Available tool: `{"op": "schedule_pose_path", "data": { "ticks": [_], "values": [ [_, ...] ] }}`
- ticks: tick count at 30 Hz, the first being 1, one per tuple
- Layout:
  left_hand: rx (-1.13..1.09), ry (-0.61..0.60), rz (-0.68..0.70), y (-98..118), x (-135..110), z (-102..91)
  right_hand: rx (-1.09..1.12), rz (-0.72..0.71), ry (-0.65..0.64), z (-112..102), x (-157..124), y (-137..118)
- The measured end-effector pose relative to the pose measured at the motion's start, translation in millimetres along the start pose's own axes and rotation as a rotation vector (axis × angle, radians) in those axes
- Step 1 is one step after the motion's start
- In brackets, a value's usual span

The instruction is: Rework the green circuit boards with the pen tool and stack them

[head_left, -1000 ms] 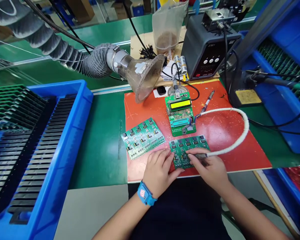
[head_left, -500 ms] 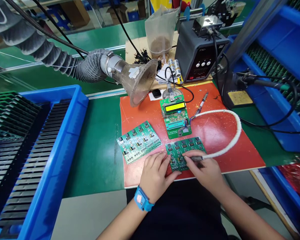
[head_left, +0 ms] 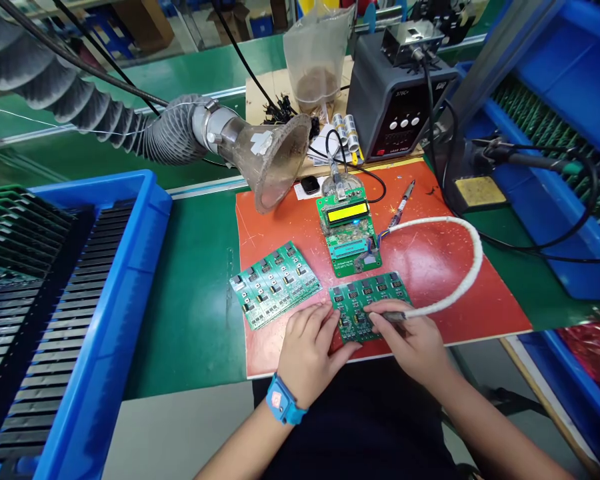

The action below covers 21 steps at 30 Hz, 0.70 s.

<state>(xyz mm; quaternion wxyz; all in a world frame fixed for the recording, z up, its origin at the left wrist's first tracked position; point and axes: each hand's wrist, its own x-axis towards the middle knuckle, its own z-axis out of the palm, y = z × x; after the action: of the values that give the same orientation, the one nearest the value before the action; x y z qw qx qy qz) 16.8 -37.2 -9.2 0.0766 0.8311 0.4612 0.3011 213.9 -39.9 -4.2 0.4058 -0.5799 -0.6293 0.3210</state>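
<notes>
Little has moved: left hand point(head_left: 307, 347) flat on the board point(head_left: 369, 298), right hand point(head_left: 416, 347) apparently pinching the probe point(head_left: 396, 317)

A green workbench point(head_left: 200, 287) carries a blue crate point(head_left: 150, 200) at the left, a tan board point(head_left: 257, 100) at the back and a red mat point(head_left: 440, 267) at its front edge. On the mat lie a left circuit-board panel point(head_left: 275, 283), a right circuit-board panel point(head_left: 370, 293) just beside it, and a tester board point(head_left: 349, 230) with a lit display behind them.

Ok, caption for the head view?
Left hand steadies a green circuit board; right hand holds a probe on it.
</notes>
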Motion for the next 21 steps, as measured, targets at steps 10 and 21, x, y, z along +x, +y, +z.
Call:
{"op": "schedule_pose_path", "data": {
  "ticks": [10, 21],
  "values": [
    [0.003, -0.001, -0.009, 0.2, -1.0, 0.0, -0.003, 0.006, 0.009, 0.8, -0.3, 0.6],
    [0.000, -0.002, -0.012, 0.7, 0.0, -1.4, 0.011, -0.027, 0.026, 0.8, 0.2, -0.6]
  ]
}}
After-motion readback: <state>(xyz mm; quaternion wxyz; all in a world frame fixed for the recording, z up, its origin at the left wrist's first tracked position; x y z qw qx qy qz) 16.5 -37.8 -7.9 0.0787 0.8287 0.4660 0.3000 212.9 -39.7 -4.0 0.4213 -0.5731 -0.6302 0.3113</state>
